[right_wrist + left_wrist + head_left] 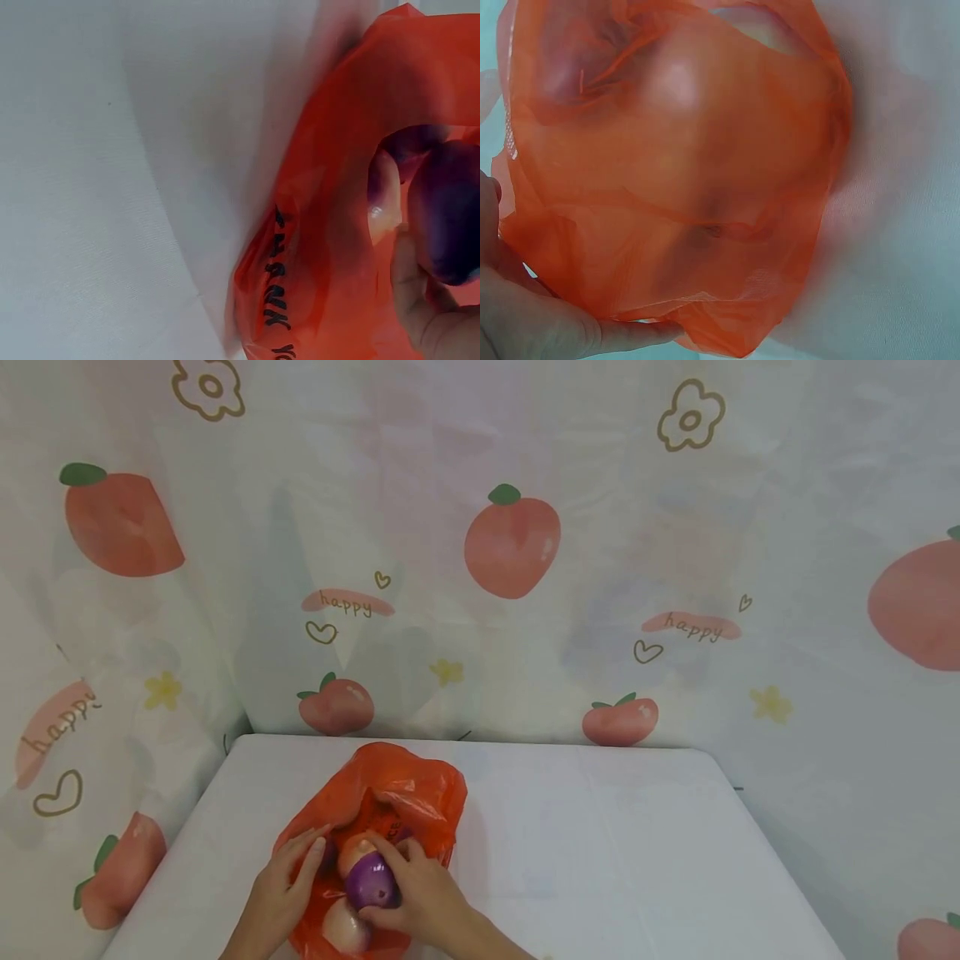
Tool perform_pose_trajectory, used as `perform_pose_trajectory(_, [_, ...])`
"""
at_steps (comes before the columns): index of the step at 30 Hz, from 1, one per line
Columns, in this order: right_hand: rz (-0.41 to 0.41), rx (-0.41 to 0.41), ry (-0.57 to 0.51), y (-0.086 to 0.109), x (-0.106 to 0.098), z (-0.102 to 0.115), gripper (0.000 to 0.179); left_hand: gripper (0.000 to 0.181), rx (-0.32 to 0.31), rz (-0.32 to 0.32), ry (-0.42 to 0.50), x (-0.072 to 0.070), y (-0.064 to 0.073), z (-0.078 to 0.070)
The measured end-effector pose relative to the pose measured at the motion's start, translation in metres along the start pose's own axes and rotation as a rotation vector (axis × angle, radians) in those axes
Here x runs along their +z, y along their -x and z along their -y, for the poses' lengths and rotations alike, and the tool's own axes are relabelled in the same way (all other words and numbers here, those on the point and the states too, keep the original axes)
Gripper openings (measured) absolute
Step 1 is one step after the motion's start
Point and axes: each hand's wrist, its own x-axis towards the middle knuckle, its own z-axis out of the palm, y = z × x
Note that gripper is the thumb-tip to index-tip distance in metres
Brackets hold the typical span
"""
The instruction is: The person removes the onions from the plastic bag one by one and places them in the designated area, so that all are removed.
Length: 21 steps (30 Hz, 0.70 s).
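An orange-red plastic bag [420, 781] lies on the white table with its mouth spread open. My right hand [427, 893] reaches into it and grips a shiny purple, egg-shaped vegetable [371, 881] between thumb and fingers. In the right wrist view the same purple vegetable [450, 210] looks dark, partly cut off by the frame. My left hand [281, 885] holds the bag's left rim, its thumb and fingers on the plastic. Inside the bag are a whitish round vegetable [347, 928] and an orange-brown round one [352, 850]; other purple shapes are partly hidden by the film.
The white table [600, 852] extends to the right of the bag. A pale cloth wall [420, 677] printed with peaches and flowers stands behind the table and along its left side. Black lettering [276, 277] runs along the bag's side.
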Motion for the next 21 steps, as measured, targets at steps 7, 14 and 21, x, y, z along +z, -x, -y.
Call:
perform_pose_trajectory(7, [-0.042, 0.001, -0.086, 0.001, 0.000, -0.005, 0.069, 0.055, -0.007, -0.001, 0.018, 0.000, -0.001, -0.001])
perform_pose_trajectory(14, [-0.091, -0.042, -0.222, 0.004, 0.003, -0.011, 0.069, 0.053, 0.014, -0.019, 0.015, -0.001, 0.002, -0.001])
perform_pose_trajectory(21, [-0.235, -0.175, -0.364, 0.007, 0.006, -0.018, 0.055, 0.052, 0.030, -0.040, 0.027, 0.001, 0.003, 0.000])
